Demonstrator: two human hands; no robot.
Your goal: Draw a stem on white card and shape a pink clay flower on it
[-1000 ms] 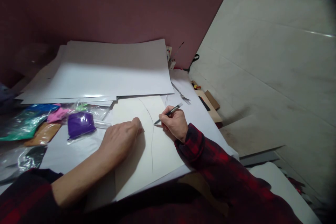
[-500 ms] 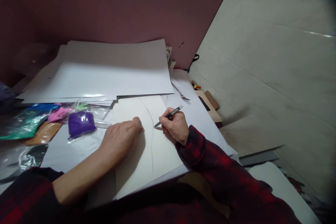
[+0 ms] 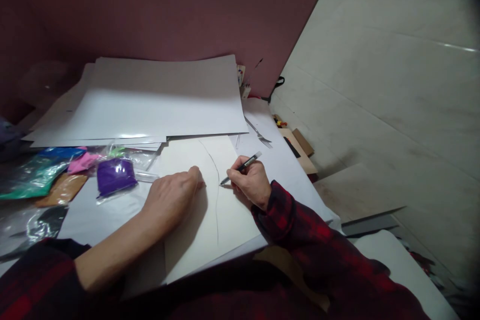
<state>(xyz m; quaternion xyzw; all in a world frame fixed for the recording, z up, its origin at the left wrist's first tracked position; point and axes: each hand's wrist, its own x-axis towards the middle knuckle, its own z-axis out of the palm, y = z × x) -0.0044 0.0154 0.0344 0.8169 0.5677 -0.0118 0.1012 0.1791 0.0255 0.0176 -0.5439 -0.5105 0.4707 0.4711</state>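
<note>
A cream sheet of paper [image 3: 232,220] lies before me with a thin curved line drawn down it. My right hand [image 3: 249,180] is closed on a dark pen [image 3: 242,167] with a clear end, its tip at the line near mid-length. On the sheet's left side rests my left hand [image 3: 176,195], fingers curled together and pressed to the paper, its fingertips partly hidden. Just left of that hand is a clear bag of purple material [image 3: 117,178].
Large white sheets [image 3: 168,95] are stacked behind the paper. A fork [image 3: 258,133] lies to the right, near cardboard pieces [image 3: 298,150] past the table's edge. Several bags, including a green one [image 3: 32,182] and a brown one [image 3: 62,190], crowd the left.
The pen tip and my right hand have shifted very slightly down along the line. My left hand stays where it was.
</note>
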